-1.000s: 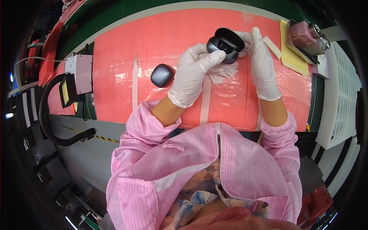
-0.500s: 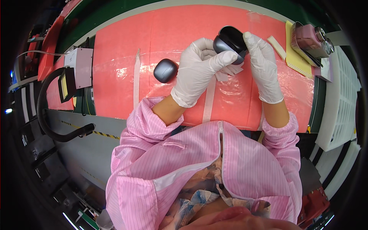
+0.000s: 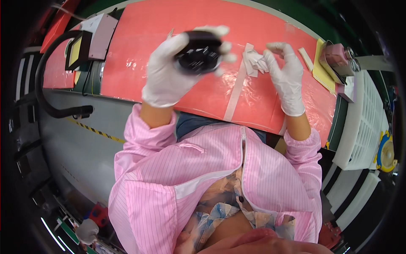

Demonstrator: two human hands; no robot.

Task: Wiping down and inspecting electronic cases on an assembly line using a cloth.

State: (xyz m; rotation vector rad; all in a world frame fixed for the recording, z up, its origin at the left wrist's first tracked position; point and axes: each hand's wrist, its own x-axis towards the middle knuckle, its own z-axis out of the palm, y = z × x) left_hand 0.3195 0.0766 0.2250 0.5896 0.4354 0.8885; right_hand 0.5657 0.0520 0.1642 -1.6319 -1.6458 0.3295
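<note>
Head view: left hand (image 3: pixel 169 72) fingers hold black case (image 3: pixel 198 54); right hand (image 3: pixel 285 76) pinches white wipe (image 3: pixel 255 60) over pink mat (image 3: pixel 253 101).

A pale pink rectangular card (image 3: pixel 102 37) with a white sheet (image 3: pixel 91 23) tucked behind its upper edge is lying at the far left end of the red mat (image 3: pixel 139 55), and just to its left a small dark-framed yellow panel (image 3: pixel 77 50) is tilting toward the bench edge. At the far right, a yellow rectangular pad (image 3: pixel 320 67) is resting beside a small cream strip (image 3: pixel 305 58).
</note>
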